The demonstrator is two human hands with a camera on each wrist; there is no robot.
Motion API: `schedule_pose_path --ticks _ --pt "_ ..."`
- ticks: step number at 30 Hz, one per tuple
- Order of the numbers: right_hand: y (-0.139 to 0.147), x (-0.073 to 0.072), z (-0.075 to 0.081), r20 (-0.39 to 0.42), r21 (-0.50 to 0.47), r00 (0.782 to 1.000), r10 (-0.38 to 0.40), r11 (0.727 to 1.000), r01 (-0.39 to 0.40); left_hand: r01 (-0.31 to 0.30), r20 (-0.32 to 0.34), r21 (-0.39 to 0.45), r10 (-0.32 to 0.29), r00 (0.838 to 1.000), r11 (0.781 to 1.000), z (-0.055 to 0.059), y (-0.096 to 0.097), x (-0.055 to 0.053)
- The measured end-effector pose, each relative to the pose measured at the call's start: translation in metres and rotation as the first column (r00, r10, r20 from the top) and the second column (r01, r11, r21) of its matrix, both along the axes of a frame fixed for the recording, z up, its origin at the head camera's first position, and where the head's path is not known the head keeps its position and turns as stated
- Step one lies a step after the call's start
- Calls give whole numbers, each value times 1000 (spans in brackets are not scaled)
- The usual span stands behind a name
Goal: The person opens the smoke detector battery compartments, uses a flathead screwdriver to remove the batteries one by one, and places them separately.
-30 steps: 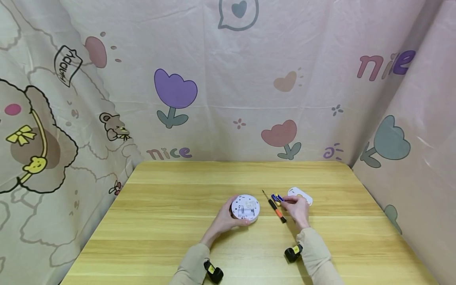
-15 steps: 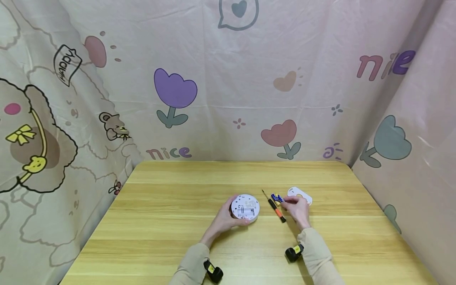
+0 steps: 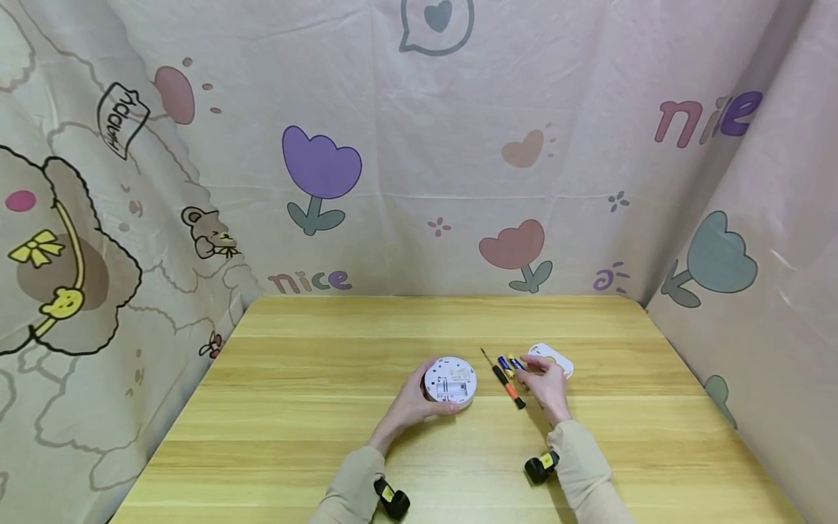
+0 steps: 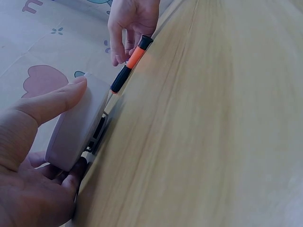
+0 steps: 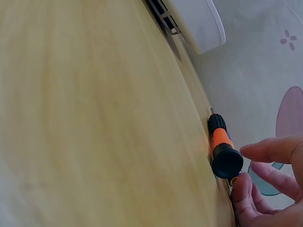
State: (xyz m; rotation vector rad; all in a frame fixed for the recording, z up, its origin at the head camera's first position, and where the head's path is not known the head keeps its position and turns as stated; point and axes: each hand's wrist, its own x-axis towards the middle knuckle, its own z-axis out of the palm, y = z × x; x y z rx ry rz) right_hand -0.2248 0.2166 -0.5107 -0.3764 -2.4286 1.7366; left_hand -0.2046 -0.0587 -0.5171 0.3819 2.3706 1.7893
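Note:
My left hand (image 3: 414, 398) holds a round white device (image 3: 450, 381) by its sides, fingers and thumb around the rim. An open battery compartment (image 3: 452, 390) faces up on it. In the left wrist view, the thumb lies along the side wall of the device (image 4: 81, 124). My right hand (image 3: 547, 383) hovers at the blue and yellow batteries (image 3: 505, 366), its thumb and fingertips spread apart beside them. A screwdriver (image 3: 508, 386) with an orange and black handle lies just left of that hand. In the right wrist view, the screwdriver handle (image 5: 221, 138) hides most of the batteries.
A white plate with cut-outs (image 3: 555, 356) lies behind my right hand, partly covered by it. The wooden table (image 3: 294, 407) meets a printed curtain (image 3: 406, 247) at its back edge. Black wrist cameras (image 3: 540, 467) hang from both sleeves, close to the tabletop.
The right thumb and fingers have spread apart, letting go of the battery, and the batteries now show side by side. My left hand and the white device stay in place.

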Motion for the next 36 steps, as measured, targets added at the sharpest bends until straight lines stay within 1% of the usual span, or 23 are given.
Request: schedule_pose_path --ticks 5,9,13,17,25,31,36 --pt "0 0 0 -5 -11 1000 9 1000 -9 -1 -6 -9 1 1000 1000 0 0 1" --pt "-1 1 1 -17 -51 1000 21 998 -21 6 -7 -18 -6 1000 1000 -2 0 -1" --pt "-2 2 3 -27 -74 999 30 997 -32 5 -2 -11 -5 1000 1000 -1 0 -1" --pt "-2 2 4 -49 -95 999 23 995 -28 -2 2 -1 2 1000 1000 1 0 1" --pt "-2 2 6 -136 -173 988 -68 984 44 3 6 9 -3 1000 1000 2 0 1" --pt "-1 1 6 -146 -244 983 -111 967 73 30 10 -10 -30 1000 999 3 -2 -1" --pt "0 1 5 -141 -266 982 -129 960 88 53 7 -20 -53 999 998 3 -4 -3"
